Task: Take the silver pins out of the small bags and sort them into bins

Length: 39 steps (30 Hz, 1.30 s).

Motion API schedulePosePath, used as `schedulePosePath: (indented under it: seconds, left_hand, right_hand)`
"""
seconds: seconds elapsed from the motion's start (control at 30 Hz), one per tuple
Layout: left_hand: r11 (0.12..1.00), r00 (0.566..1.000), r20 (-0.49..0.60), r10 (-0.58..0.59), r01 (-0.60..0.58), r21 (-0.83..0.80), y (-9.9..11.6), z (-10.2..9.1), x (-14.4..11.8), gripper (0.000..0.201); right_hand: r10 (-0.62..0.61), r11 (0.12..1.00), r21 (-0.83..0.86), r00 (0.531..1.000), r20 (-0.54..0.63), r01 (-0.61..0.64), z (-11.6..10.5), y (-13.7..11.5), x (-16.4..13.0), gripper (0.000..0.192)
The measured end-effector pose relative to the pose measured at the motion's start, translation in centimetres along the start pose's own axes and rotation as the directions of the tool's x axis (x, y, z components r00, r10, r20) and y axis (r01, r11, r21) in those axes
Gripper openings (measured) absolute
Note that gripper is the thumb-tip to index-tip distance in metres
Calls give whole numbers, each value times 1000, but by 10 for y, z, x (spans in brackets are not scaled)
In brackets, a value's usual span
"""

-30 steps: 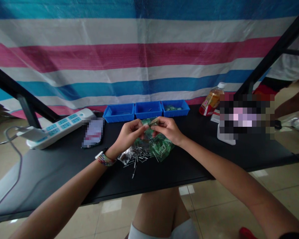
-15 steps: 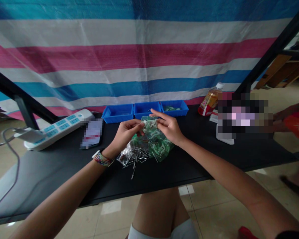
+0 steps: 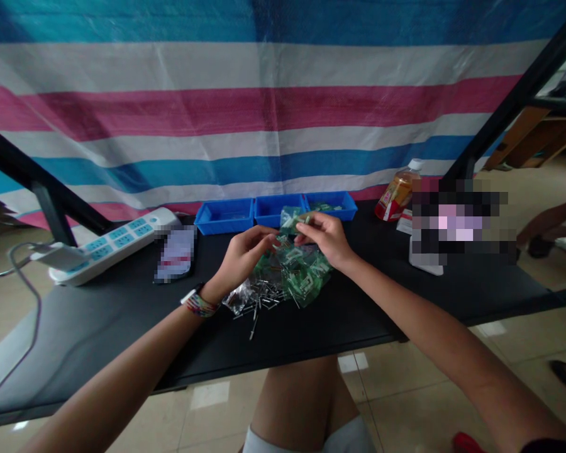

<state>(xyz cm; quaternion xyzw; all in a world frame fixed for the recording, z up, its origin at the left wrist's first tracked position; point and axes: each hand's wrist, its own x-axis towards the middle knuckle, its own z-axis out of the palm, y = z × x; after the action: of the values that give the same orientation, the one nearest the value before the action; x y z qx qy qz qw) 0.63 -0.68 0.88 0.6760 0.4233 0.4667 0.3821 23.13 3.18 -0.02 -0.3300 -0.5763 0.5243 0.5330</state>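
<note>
Pinching a small green part (image 3: 293, 221), the right hand (image 3: 325, 239) and left hand (image 3: 241, 251) meet fingertip to fingertip above a heap of green parts (image 3: 299, 272) and metal pins (image 3: 259, 296) mid-table (image 3: 405, 302), just before three blue bins (image 3: 276, 211) at the back edge.

We see a black tabletop (image 3: 382, 314) under a backdrop tarp (image 3: 264, 107) striped in blue, white and pink. Three bright blue trays (image 3: 226, 216) sit at its far edge. The small parts (image 3: 306, 274) are green, the pins (image 3: 259, 296) silvery grey. The power strip (image 3: 113, 242) is white with pale blue sockets, the bottle (image 3: 396, 195) amber, the wristband (image 3: 199, 304) multicoloured.
</note>
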Motion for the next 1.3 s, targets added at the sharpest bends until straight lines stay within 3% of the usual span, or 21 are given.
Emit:
schedulePosePath:
  seconds: [0.07, 0.13, 0.23, 0.33, 0.4, 0.47, 0.57, 0.67, 0.73, 0.83, 1.07, 1.2, 1.3]
  left_hand:
    - [998, 1000, -13, 18, -17, 68, -3, -2, 0, 28]
    - [990, 999, -22, 41, -38, 134, -6, -5, 1, 24]
    - [982, 997, -39, 67, -59, 177, -9, -8, 3, 22]
    - [981, 996, -43, 75, -65, 184, -12, -9, 4, 21]
    - [979, 996, -39, 79, -71, 189, -13, -9, 4, 20]
    - [978, 996, -35, 85, -77, 193, -13, -9, 4, 20]
    - [976, 996, -28, 89, -82, 201, -12, -9, 4, 19]
    - [974, 996, -22, 82, -76, 213, -10, -9, 4, 20]
    - [974, 997, -19, 76, -70, 217, -9, -9, 4, 21]
    - [973, 997, -18, 73, -68, 219, -7, -8, 4, 21]
    - [976, 993, -40, 109, -100, 192, -7, -7, 1, 19]
    - [980, 992, -44, 116, -107, 170, -9, -8, 1, 23]
    - [981, 995, 3, 95, -94, 171, -8, -9, 2, 31]
  right_hand:
    - [-155, 986, -87, 974, -167, 143, -21, -1, 14, 41]
    - [-341, 930, -244, 890, -303, 274, -47, -1, 28, 39]
    - [-527, 777, -566, 774, -349, 274, -83, 5, 42, 41]
    - [-524, 484, -860, 840, -137, 162, -99, 12, 41, 42]
    - [-473, 301, -943, 881, -15, 145, -97, 12, 36, 41]
    - [-463, 225, -962, 885, 33, 154, -92, 5, 30, 37]
    - [-395, 282, -923, 908, 138, 263, -84, -11, 25, 24]
    - [-147, 430, -819, 925, 351, 379, -82, -21, 22, 25]
    - [16, 499, -787, 904, 427, 363, -82, -19, 21, 27]
    - [147, 526, -800, 895, 421, 290, -81, -10, 20, 27]
    - [86, 575, -777, 925, 369, 257, -88, -7, 22, 15]
    - [-37, 731, -638, 948, 316, 241, -72, -12, 22, 4]
    - [-85, 870, -446, 953, 290, 213, -45, -11, 15, 12]
